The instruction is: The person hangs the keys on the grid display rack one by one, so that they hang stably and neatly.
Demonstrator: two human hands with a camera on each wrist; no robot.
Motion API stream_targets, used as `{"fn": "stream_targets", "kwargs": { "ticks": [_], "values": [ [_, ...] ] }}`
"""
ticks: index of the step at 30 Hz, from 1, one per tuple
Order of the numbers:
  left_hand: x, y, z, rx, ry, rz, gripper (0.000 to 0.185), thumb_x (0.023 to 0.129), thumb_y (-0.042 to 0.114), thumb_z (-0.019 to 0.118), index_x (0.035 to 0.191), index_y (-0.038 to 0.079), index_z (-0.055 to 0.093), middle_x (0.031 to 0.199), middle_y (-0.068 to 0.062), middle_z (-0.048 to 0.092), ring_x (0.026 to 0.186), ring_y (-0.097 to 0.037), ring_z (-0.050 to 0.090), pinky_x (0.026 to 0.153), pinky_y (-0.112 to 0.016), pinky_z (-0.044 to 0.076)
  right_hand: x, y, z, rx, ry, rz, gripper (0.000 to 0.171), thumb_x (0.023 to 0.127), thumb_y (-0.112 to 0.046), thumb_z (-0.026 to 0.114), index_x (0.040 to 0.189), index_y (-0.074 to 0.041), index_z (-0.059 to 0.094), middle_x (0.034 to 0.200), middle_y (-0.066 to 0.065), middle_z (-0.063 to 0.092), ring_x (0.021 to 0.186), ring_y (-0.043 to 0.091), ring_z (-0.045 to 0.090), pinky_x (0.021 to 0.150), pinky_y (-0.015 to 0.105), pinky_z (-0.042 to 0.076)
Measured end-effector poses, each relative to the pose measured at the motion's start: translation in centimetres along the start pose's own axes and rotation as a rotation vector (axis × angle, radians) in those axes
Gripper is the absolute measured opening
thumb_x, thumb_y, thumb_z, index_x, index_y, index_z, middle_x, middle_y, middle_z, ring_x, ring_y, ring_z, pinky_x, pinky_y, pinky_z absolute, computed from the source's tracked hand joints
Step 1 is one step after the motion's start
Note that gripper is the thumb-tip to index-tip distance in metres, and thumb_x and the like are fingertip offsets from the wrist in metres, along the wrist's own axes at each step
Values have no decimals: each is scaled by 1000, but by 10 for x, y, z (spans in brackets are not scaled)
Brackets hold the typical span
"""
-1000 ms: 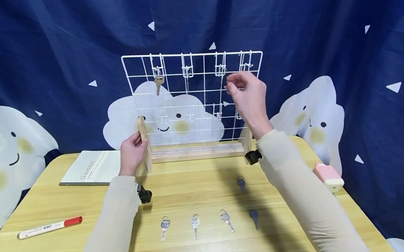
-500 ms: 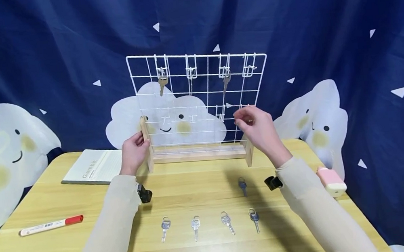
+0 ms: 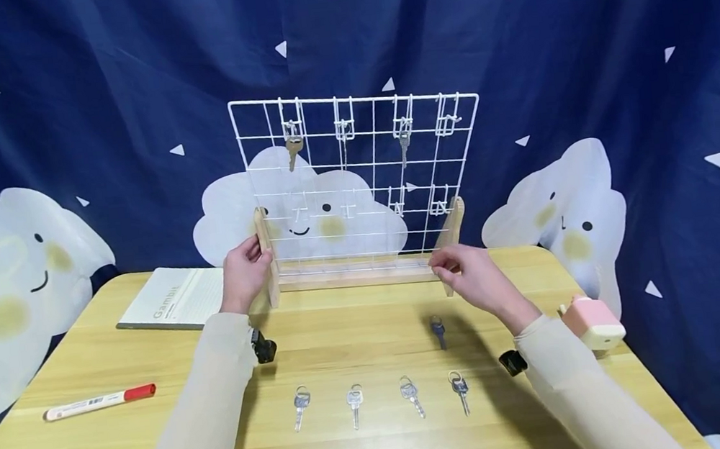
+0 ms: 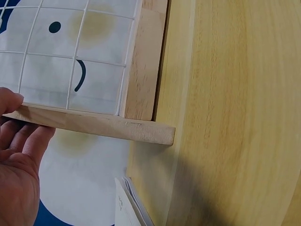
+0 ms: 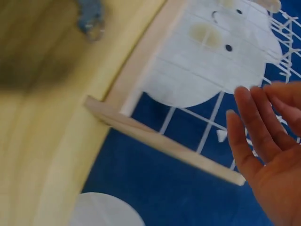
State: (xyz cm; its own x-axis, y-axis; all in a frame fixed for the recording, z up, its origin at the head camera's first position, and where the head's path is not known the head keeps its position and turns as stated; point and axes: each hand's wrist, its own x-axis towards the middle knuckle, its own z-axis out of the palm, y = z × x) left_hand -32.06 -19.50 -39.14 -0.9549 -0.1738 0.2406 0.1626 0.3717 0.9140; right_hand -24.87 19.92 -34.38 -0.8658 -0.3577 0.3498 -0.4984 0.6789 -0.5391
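A white wire grid rack (image 3: 362,174) stands on a wooden base at the table's back. A brass key (image 3: 291,150) hangs from its first top hook and a grey key (image 3: 403,141) from the third. My left hand (image 3: 253,260) grips the rack's left wooden post (image 4: 94,123), thumb on one side and fingers on the other. Lower down, just in front of the right post (image 3: 454,230), my right hand (image 3: 451,266) hovers with relaxed fingers (image 5: 256,127) and holds nothing. Several keys (image 3: 354,401) lie in a row near me, and a dark key (image 3: 438,331) lies alone behind them.
A notebook (image 3: 175,300) lies at the back left and a red-capped marker (image 3: 97,401) at the left front. A pink box (image 3: 593,321) sits at the table's right edge. A blue cloud-print curtain (image 3: 581,87) hangs close behind the rack.
My right hand has come down from the top hooks to the right post, leaving the grey key hanging on the third hook. My left hand has stayed on the left post.
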Motion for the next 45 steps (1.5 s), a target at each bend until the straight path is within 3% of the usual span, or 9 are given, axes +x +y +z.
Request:
{"fn": "stream_targets", "kwargs": {
  "ticks": [7,16,19,26,37,45],
  "values": [
    [0,2,0,-4,4,18,49,97,5,55,142,-8,44,136,-27,52,126,-31,51,103,-32,45,-17,21,14,68,-159,10,9,90,3,65,96,-2,69,93,6,67,87,20,63,78,36,58],
    [-2,1,1,5,13,17,48,97,5,55,142,-8,44,135,-27,53,125,-31,53,103,-33,45,-30,42,31,54,-269,18,8,87,6,66,94,1,68,91,10,67,86,19,63,79,43,58],
    [-4,0,1,5,12,9,48,97,5,55,142,-8,44,135,-26,52,125,-31,52,103,-33,46,-32,45,36,48,-283,20,10,86,6,66,94,1,68,89,7,67,84,19,63,80,45,57],
    [-4,5,1,25,6,1,48,98,5,54,143,-7,43,137,-25,51,126,-30,51,103,-34,45,-34,46,44,16,-300,68,14,83,6,69,94,-3,68,84,-2,63,79,13,59,76,34,55],
    [-2,5,3,26,15,2,47,98,3,54,142,-8,44,136,-26,51,126,-31,52,103,-34,45,-34,50,53,-86,-317,66,20,82,2,75,100,-7,70,98,4,59,91,24,56,85,44,51],
    [-2,4,3,54,21,1,47,98,6,54,143,-7,43,136,-25,52,125,-29,52,103,-33,46,-32,51,57,-63,-327,81,20,82,5,74,100,-5,69,93,2,58,84,19,57,77,36,52]
  ]
}}
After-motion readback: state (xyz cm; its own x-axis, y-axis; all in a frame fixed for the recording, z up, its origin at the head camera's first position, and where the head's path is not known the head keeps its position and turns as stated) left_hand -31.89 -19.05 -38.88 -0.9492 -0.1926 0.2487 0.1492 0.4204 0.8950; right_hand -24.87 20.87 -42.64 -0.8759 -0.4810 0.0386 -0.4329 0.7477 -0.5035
